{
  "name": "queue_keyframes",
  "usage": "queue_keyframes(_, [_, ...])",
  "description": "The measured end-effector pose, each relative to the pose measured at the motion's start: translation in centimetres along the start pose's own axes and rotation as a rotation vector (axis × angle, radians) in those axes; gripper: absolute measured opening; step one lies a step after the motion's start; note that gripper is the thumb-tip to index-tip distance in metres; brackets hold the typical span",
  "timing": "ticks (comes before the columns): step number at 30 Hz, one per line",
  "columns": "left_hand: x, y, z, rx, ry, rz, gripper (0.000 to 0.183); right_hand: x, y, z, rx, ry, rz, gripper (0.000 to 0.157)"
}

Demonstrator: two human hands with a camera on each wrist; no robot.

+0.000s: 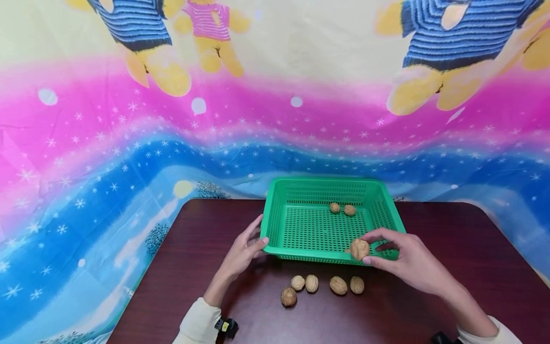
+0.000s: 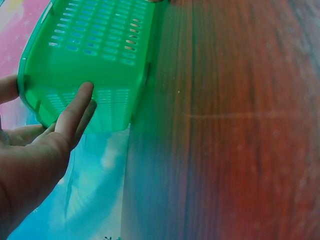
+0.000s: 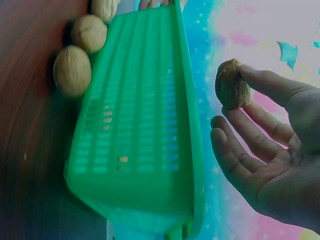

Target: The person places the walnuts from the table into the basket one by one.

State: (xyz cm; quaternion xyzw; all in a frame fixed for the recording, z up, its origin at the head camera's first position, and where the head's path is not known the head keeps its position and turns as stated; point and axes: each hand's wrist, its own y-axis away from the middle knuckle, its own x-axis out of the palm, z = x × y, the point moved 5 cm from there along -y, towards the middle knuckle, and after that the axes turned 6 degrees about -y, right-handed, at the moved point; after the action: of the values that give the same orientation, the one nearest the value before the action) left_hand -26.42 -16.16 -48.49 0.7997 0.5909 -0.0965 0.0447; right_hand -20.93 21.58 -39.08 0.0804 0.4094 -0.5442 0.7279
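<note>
Between the thumb and fingertips of my right hand [image 1: 414, 260] is a walnut [image 1: 360, 249], held over the near right rim of a green plastic basket [image 1: 275, 251]. The right wrist view shows this walnut [image 3: 233, 84] pinched, with the lower fingers spread loosely beneath. My left hand [image 1: 241, 251] holds the basket's left end, thumb on the rim and fingers against the outer wall. Inside, two walnuts [image 1: 342, 209] lie toward the far side, and part of another shows just behind the held one. Several walnuts [image 1: 311, 283] rest on the table in front of the basket.
The basket stands near the back of a dark red-brown wooden table [image 1: 412, 310]. Behind and left of the table hangs a colourful cloth [image 1: 296, 129] with bears and snowflakes. A black strap device [image 1: 227, 327] sits on the left wrist.
</note>
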Motion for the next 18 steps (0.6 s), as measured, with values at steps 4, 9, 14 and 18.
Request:
queue_keyframes(4, [0.0,0.0,0.1,-0.001,0.001,0.004,0.076,-0.8,-0.3,-1.1,0.009,0.014,-0.010,0.039])
queue_keyframes(9, [0.0,-0.1,0.1,-0.008,-0.005,0.007,0.076,-1.5,-0.8,-2.5,0.046,0.007,0.001,0.038])
queue_keyframes(14, [0.0,-0.1,0.0,-0.005,0.004,0.009,0.075,-1.7,-1.2,-3.5,0.096,-0.024,0.030,0.037])
queue_keyframes(18, [0.1,-0.1,-0.1,0.002,0.006,0.015,0.075,-1.6,-1.5,-4.0,0.115,-0.026,0.045,0.036])
